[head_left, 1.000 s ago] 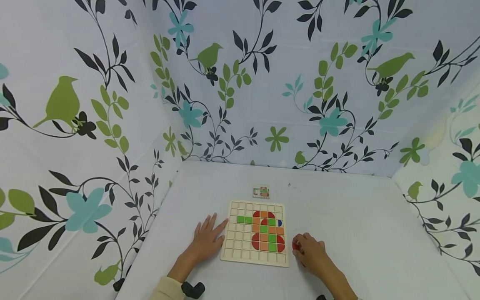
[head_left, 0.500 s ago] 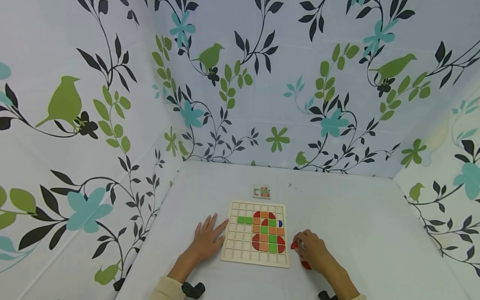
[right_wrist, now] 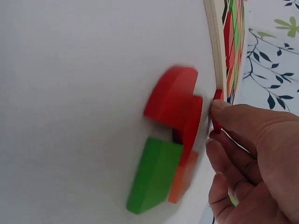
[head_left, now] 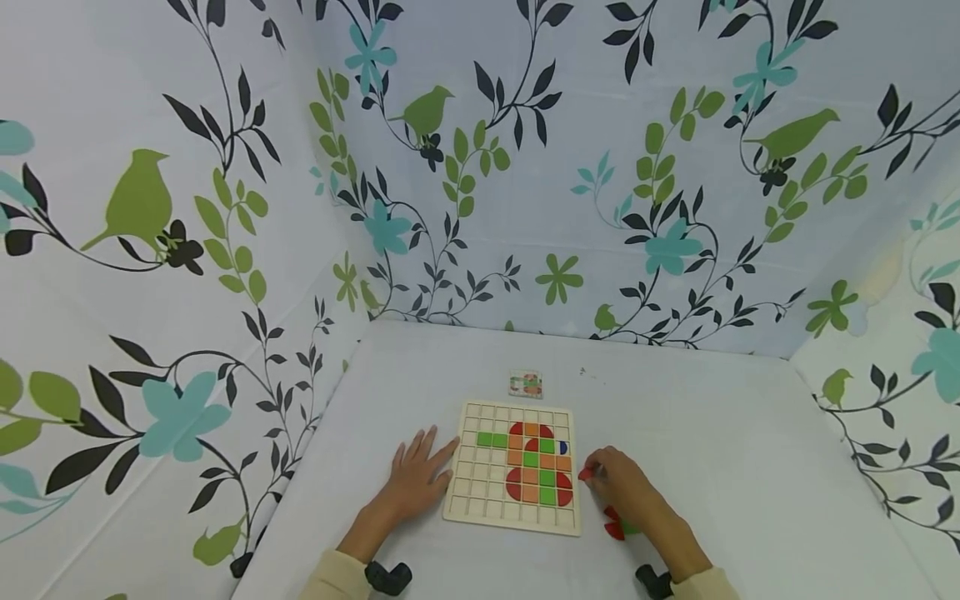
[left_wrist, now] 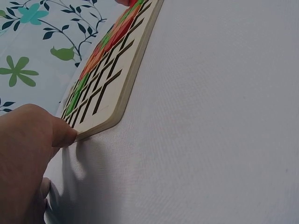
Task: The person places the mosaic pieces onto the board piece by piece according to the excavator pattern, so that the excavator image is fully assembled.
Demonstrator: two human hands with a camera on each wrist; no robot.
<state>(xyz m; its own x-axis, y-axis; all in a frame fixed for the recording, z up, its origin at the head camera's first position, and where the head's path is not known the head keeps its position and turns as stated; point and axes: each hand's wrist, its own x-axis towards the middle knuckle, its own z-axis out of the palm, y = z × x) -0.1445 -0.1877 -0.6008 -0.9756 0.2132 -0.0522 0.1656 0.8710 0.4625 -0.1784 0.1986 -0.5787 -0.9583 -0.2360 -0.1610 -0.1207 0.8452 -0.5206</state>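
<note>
My right hand point(head_left: 621, 487) pinches a small red quarter-circle piece point(right_wrist: 217, 109) between thumb and fingers, just off the right edge of the wooden grid board point(head_left: 480, 506). Red, green, orange and blue pieces fill part of the grid, mostly on its right side. Spread on the table, my left hand point(head_left: 414, 477) touches the board's left edge with fingers extended. In the left wrist view its thumb point(left_wrist: 63, 133) meets the board's corner. Loose beside my right hand lie red pieces point(right_wrist: 175, 95), a green block point(right_wrist: 154, 175) and an orange block point(right_wrist: 184, 177).
A small picture card point(head_left: 526, 384) lies behind the board, bearing a coloured pattern. The white table point(head_left: 697, 417) meets a patterned cloth point(head_left: 465, 167) at the back and sides. Dark wrist-worn devices point(head_left: 388, 577) sit near both cuffs.
My right hand has moved away from me with the red piece, uncovering loose red and green pieces behind it. The left hand stays at the board's edge. The head view has shifted slightly.
</note>
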